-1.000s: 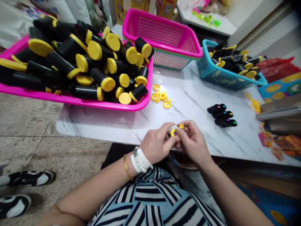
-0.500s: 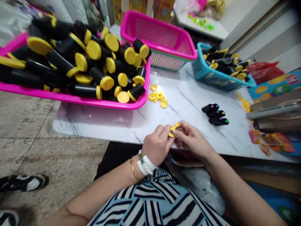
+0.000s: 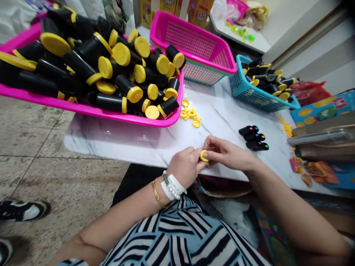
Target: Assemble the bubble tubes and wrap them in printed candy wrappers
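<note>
My left hand point(image 3: 185, 165) is closed round a small black tube, mostly hidden by the fingers, near the table's front edge. A round yellow cap point(image 3: 204, 156) shows at the tube's end, between my two hands. My right hand point(image 3: 226, 153) is closed too, its thumb pressed against the cap and its other fingers curled behind. Beyond the hands lie several yellow ring pieces point(image 3: 196, 122) with small tabs. To the right of them rest several black pens point(image 3: 252, 137) with coloured ends, side by side in a short row.
A pink basket point(image 3: 166, 122) heaped with black, yellow-capped tubes overhangs the marble-patterned table point(image 3: 116, 142) at left. Behind stand a stacked pink basket point(image 3: 194, 24) and a blue basket point(image 3: 249, 98) of similar tubes. Yellow bits point(image 3: 286, 127) and boxes point(image 3: 324, 109) line the right side.
The yellow piece with a tab and a purple dot between my fingers is no longer seen; a plain round yellow face shows there. My right hand's fingers have shifted over it. The view has moved slightly.
</note>
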